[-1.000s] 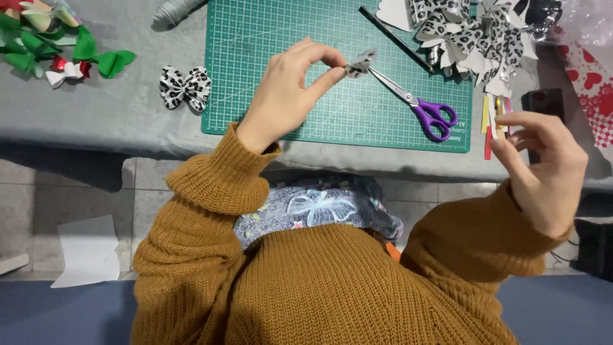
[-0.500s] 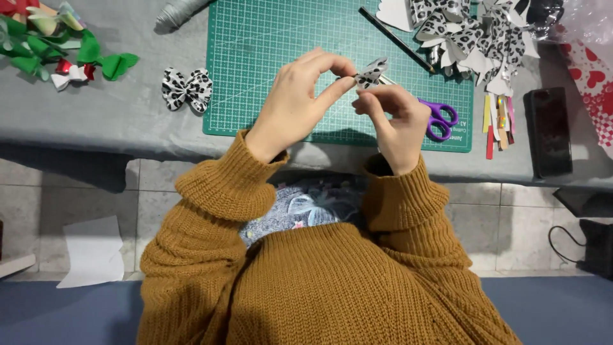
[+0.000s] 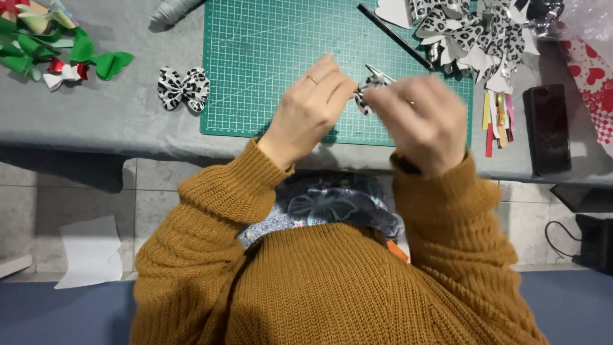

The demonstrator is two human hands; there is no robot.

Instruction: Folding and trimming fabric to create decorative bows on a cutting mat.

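Observation:
My left hand [image 3: 313, 108] and my right hand [image 3: 424, 118] meet above the front edge of the green cutting mat [image 3: 268, 57]. Between their fingertips they pinch a small black-and-white leopard-print bow piece [image 3: 367, 92]. My right hand is blurred from motion and covers part of the piece. The purple-handled scissors seen earlier are hidden behind my right hand.
A finished leopard-print bow [image 3: 184, 87] lies left of the mat. Green and red bows [image 3: 51, 51] sit at far left, a grey thread spool [image 3: 169, 11] at the top. A black pencil [image 3: 393, 35], cut leopard pieces [image 3: 472, 32], coloured strips [image 3: 498, 118] and a phone [image 3: 547, 128] lie right.
My right hand came in from the far right to join my left hand on the bow piece. Both hands now cover the scissors, and the view has shifted slightly.

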